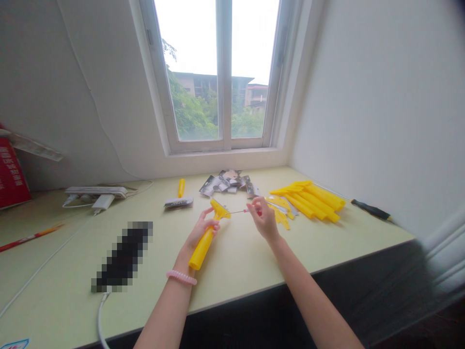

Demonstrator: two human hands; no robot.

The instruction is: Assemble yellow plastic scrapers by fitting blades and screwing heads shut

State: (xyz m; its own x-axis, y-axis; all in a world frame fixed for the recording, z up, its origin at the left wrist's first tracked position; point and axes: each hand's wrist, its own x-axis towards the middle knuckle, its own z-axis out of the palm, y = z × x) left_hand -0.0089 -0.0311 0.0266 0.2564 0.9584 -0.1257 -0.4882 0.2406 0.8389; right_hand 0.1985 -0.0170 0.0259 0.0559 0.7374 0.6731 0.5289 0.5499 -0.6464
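My left hand (201, 228) is shut around the neck of a yellow plastic scraper (201, 249), whose wide head points away from me. My right hand (263, 218) pinches a small red-handled screwdriver (238, 211), and its thin metal shaft reaches across to the scraper head. Whether the tip touches the head, I cannot tell. Just beyond my right hand lies a heap of yellow scrapers (308, 201). A pile of printed packaging cards (227, 183) sits behind my hands, with a small packet (178, 203) and a lone yellow handle (181, 188) to its left.
The pale green desk (232, 276) ends at a front edge near my arms. A black-handled tool (370, 209) lies by the right wall. At left are a power strip (96, 192), a pixelated phone (123, 257), cables, a pencil (31, 237) and a red box (12, 172).
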